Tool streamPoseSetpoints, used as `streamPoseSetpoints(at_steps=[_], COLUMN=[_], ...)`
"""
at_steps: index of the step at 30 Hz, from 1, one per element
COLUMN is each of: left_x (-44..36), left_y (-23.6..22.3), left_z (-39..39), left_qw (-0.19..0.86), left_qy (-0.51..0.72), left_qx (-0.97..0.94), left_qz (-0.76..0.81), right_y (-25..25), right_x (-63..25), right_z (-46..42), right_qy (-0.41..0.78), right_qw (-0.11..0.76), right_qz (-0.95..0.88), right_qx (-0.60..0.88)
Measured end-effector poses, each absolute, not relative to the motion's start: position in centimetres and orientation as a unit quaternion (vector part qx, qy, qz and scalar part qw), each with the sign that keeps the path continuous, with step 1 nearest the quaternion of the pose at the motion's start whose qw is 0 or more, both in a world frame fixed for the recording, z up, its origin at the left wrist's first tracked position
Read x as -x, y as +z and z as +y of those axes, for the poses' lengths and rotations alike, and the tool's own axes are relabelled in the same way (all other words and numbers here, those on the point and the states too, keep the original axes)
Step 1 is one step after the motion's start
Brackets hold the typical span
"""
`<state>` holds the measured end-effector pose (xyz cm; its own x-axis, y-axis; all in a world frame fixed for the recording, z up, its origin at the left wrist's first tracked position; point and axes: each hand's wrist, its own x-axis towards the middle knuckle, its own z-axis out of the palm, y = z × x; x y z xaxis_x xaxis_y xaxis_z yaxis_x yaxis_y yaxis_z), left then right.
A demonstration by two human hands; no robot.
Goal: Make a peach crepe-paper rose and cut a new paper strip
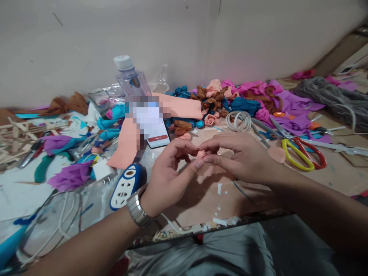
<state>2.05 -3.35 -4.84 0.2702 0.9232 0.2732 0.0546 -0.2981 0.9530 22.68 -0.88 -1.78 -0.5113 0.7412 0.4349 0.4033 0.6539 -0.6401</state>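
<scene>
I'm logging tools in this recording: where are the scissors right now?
In the head view, the scissors lie on the right side of the table, to the right of the right hand, with purple paper behind them.

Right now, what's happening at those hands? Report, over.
Left fingers and right fingers pinching small peach paper piece. White scraps close by. Scissors off to the right.

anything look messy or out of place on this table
Yes: white scraps lie scattered near the front edge of the table, like loose litter. A pixelated patch also hides part of the phone, which seems an effect in the picture, not damage.
</scene>
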Motion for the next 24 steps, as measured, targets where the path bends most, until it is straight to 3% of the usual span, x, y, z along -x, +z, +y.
streamPoseSetpoints(at_steps=[7,24], left_x=[-2.2,-1.8], left_y=[-4.4,-4.7], left_z=[-3.3,-2.8], left_qw=[0.457,0.576], left_qy=[0.496,0.507], left_qx=[-0.634,-0.517], left_qz=[0.378,0.38], right_y=[-1.7,-1.2], right_x=[-22.6,-22.5], right_z=[-1.2,-1.4], right_qy=[0.234,0.266], right_qw=[0.357,0.377], right_qz=[-0.84,-0.809], right_qx=[0.336,0.364])
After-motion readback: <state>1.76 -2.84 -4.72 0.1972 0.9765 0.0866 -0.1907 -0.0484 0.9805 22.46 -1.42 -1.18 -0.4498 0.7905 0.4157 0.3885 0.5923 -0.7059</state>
